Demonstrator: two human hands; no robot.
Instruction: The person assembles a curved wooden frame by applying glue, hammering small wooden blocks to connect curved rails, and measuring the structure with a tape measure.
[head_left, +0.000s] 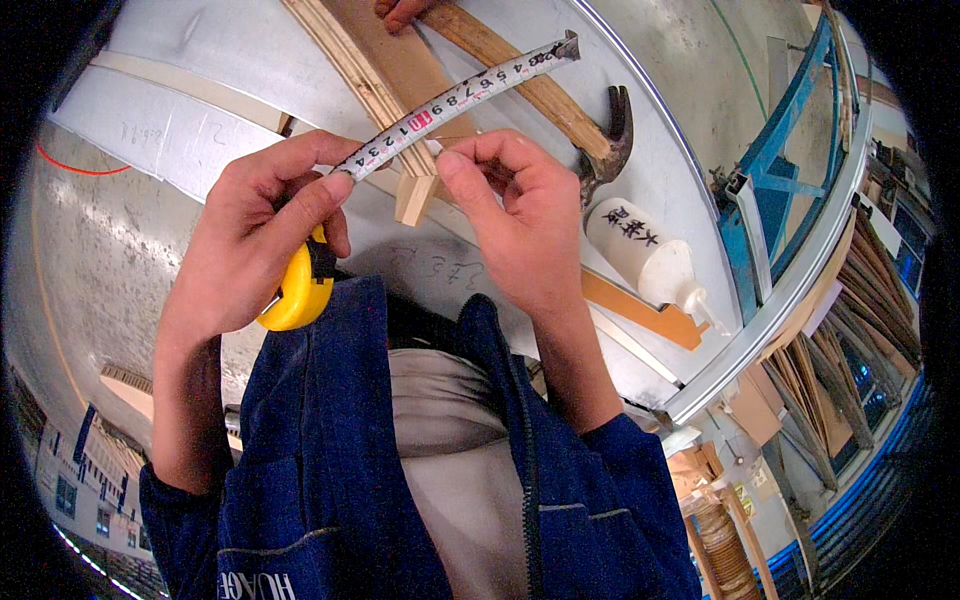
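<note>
My left hand (265, 225) grips a yellow and black tape measure (302, 285), thumb and forefinger pinching its drawn-out blade (440, 110). The blade slants up to the right, across the end of a layered wooden strip (365, 75), with its hooked tip in the air above a hammer. Close to the strip's near end, my right hand (525, 205) has thumb and forefinger pinched together. A small pale bit shows at those fingertips, too little to name. A short wood block (413, 200) sits under the strip's end.
The hammer (615, 145) lies right of the strip, beside a white squeeze bottle (645, 250) and an orange-brown wooden piece (640, 310). Another person's hand (403, 12) rests at the top edge. Blue metal framing (775, 170) and stacked wood strips (840, 340) stand at right.
</note>
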